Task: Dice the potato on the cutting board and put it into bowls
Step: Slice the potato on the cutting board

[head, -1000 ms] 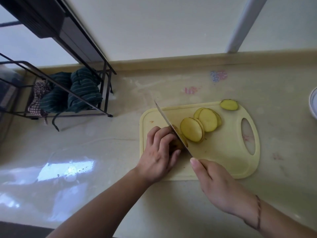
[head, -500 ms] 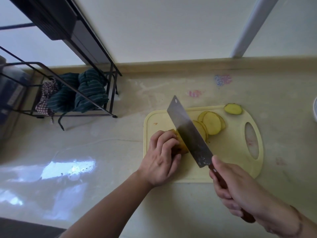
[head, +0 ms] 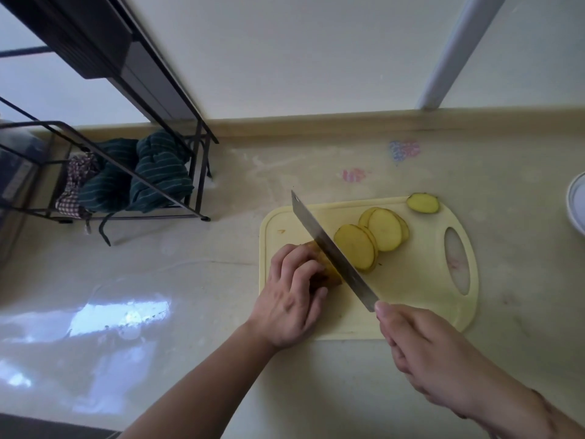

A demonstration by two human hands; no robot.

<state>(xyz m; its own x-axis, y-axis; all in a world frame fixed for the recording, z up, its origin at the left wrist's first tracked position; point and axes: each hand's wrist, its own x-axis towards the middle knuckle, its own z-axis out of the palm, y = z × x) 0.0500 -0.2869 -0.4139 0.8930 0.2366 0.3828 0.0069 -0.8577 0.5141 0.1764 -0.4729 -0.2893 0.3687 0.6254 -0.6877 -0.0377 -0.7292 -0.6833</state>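
Pale yellow cutting board [head: 411, 299] flat on beige counter [head: 190, 280], handle cutout at right end, long axis running left-right. Unsliced rest of potato [head: 329, 267] on board's left-centre, skin brown, cut face toward right, long axis roughly left-right along board, slightly angled toward far-left. Left hand [head: 291, 299] over potato w/ fingers curled on top, gripping it, fingertips near cut end; most of potato hidden under hand. Cleaver [head: 332, 251] edge down at potato's cut face, blade upright, slightly tilted, long axis diagonal: tip toward far-left past board's back edge, heel toward near-right. Right hand [head: 433, 359] at blade's heel, wrapped round handle; handle itself hidden by hand, forefinger tip at blade's rear corner. Right of blade, near stack of round slices [head: 356, 247] leaning just beside cleaver; second stack [head: 384, 229] behind and right, overlapping first. Skin-edged end piece [head: 422, 203] alone at board's far edge, well apart from blade, near cutout side. Rim of white bowl or plate [head: 576, 204] at frame's right edge on counter, can't tell which. Black wire rack [head: 133, 172] at far-left on counter, dark green striped cloths [head: 158, 172] and a checked cloth [head: 76, 185] inside. Two faint coloured marks on counter behind board: pink [head: 354, 175], blue-pink [head: 403, 150].
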